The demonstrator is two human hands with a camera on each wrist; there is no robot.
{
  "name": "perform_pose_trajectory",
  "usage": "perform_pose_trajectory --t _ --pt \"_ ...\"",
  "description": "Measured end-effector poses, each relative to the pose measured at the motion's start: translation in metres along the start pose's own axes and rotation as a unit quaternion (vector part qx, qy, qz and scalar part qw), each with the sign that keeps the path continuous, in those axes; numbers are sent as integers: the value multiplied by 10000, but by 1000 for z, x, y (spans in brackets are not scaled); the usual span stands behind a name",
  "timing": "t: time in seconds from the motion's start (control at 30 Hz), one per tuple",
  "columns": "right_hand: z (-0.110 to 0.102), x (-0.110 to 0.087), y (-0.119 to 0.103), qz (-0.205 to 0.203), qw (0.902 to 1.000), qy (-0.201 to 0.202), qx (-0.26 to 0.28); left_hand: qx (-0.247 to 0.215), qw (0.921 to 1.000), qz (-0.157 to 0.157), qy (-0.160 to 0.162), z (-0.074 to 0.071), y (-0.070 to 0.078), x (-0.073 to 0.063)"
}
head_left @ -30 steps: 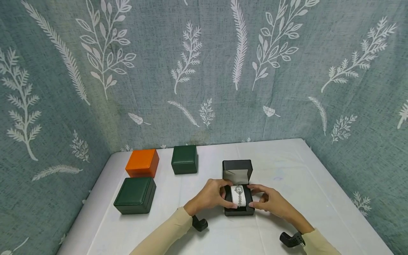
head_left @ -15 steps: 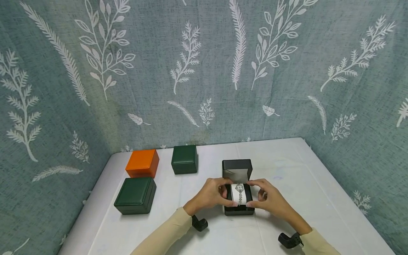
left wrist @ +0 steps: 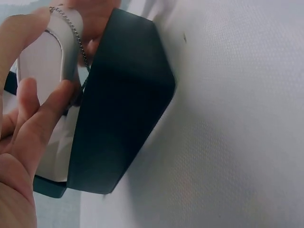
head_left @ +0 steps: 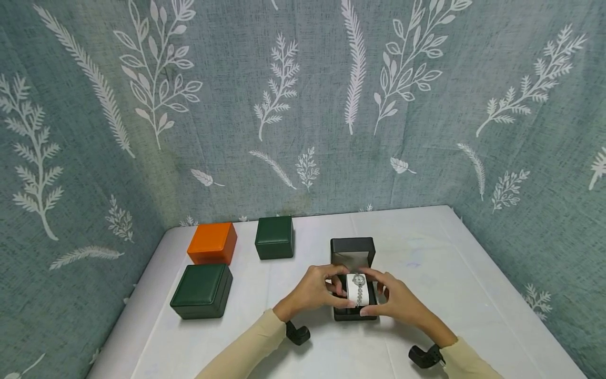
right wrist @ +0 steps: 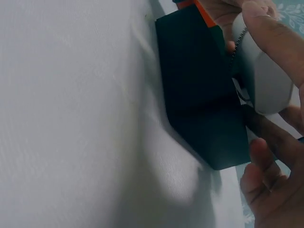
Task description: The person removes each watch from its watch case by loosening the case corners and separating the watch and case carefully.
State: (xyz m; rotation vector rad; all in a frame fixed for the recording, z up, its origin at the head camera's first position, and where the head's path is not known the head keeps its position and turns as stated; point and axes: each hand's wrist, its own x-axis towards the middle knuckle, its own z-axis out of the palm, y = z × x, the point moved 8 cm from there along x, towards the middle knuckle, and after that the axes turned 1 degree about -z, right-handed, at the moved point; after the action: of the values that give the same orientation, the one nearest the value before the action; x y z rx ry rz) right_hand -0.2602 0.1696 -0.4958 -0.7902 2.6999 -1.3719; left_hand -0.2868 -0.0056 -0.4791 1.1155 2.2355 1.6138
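Note:
A silver bracelet watch (head_left: 359,287) is wrapped round a white watch cushion (head_left: 351,290) at the opened black watch box (head_left: 352,245), whose lid stands up behind. From the left, my left hand (head_left: 316,288) pinches the cushion between thumb and fingers. My right hand (head_left: 402,300) holds its other side, thumb at the near end and index finger at the far end. In the right wrist view the cushion (right wrist: 273,85) stands raised and tilted over the box (right wrist: 199,71). The left wrist view shows the watch's chain band (left wrist: 76,35) along the cushion's edge.
An orange box (head_left: 211,242) and a dark green box (head_left: 201,290) stand at the left of the white-covered table (head_left: 265,342). Another green box (head_left: 274,237) is at the back, left of the black box. Patterned fabric (head_left: 303,105) hangs round the table's back and sides.
My right hand has moved left, its fingers now further in over the cushion. The cushion with the watch has shifted slightly right. The left hand and the box have hardly moved.

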Motion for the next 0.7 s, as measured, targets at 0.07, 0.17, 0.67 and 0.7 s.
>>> perform_pose_trajectory --t 0.07,0.17,0.67,0.7 --pt "0 1 -1 -2 9999 110 -50 14 10000 55 -5 0 1 0" --pt "-1 1 -1 -27 9997 210 -101 -14 10000 55 -2 0 1 0" --pt "-4 1 -8 -339 9974 412 489 546 9982 -232 2 -3 -2 0" --pt "-4 2 -8 -327 9974 405 498 512 9984 -221 -3 -3 -1 0"
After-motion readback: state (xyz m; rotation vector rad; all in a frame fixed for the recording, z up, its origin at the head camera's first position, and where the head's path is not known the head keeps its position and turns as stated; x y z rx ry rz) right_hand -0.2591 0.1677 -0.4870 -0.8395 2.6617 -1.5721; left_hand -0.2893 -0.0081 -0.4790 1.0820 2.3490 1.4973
